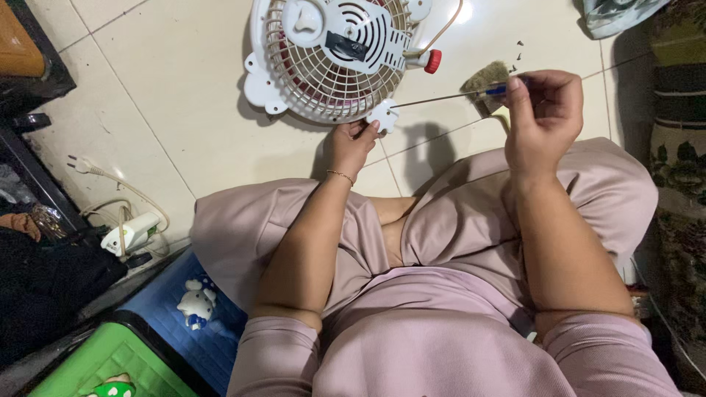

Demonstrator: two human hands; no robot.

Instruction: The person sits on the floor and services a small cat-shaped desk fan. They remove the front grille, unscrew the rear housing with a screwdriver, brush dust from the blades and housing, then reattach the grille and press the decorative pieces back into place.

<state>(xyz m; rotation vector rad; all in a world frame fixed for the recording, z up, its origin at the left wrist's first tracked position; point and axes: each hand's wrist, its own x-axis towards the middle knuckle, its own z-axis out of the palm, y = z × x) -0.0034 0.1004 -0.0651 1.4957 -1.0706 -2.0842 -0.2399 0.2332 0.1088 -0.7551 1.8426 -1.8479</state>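
Fan (334,55) lies grille-up on floor (184,110), steadied by left hand (351,143), fingers curled on its foot. Screwdriver (448,96) is pinched in right hand (540,117), tip at foot screw; grille is not yet off.

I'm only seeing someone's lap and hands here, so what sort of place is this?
Most likely a room in a home, with the person seated on the glossy cream tiled floor. A small white plastic fan lies flat there, a white plug and cord trails nearby, and a blue mat with a white cartoon cat sits alongside.
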